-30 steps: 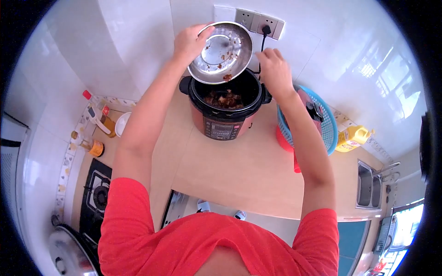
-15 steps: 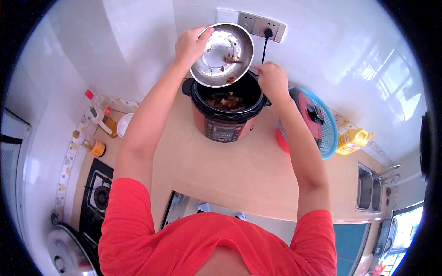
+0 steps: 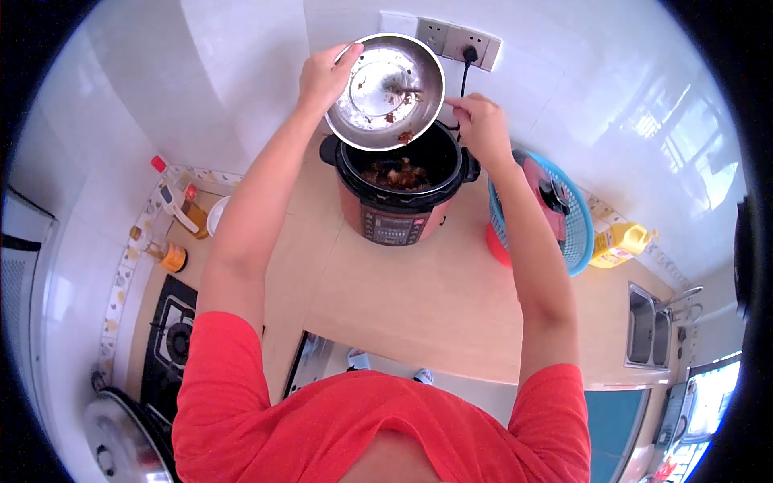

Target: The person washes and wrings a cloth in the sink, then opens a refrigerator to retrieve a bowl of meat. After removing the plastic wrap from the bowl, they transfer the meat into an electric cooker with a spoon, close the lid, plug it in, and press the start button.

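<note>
My left hand point(image 3: 324, 79) grips the upper left rim of a shallow metal bowl point(image 3: 378, 101). The bowl is tilted over an open electric pressure cooker point(image 3: 392, 225), its inside facing me, with brown food bits stuck to it. Beside the bowl's right rim is my right hand point(image 3: 481, 129), fingers drawn together and index finger pointing at the bowl; whatever they hold is too thin to make out. A blurred dark streak point(image 3: 407, 90) shows inside the bowl, possibly a utensil or a reflection. Brown chunks of food point(image 3: 400, 175) lie in the cooker's dark pot.
Right of the cooker, a blue basket point(image 3: 581, 213) holds the cooker's lid point(image 3: 547, 197). A yellow jug point(image 3: 618, 245) and a sink point(image 3: 646, 326) lie further right. Bottles point(image 3: 193, 216) and a gas stove point(image 3: 173, 338) are at left. A plugged cord point(image 3: 464, 84) hangs behind.
The bowl and my left hand have shifted slightly up and left. My right hand has risen a little and moved right. Food remains in the cooker.
</note>
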